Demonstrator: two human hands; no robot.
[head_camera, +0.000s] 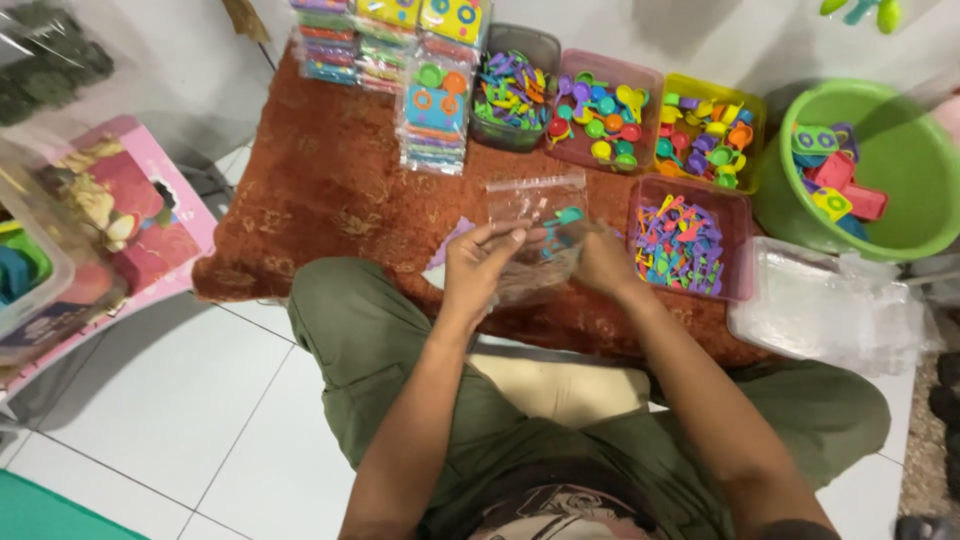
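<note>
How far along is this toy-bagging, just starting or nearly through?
Done: filled packs are stacked at the far edge of the rug. In hand: the left hand and right hand hold a clear bag with a few coloured pieces inside. Left: the trays of small plastic toys are well stocked, the green basin holds more, and a pile of empty bags waits.

We see a rust-brown rug (330, 180) spread over a white tiled floor (190, 400). On the rug sit four trays of small coloured plastic pieces (600, 115), with stacks of packed bags (435, 110) at the back. A green basin (900, 170) and a pile of clear bags (830, 310) rest at its right edge.
</note>
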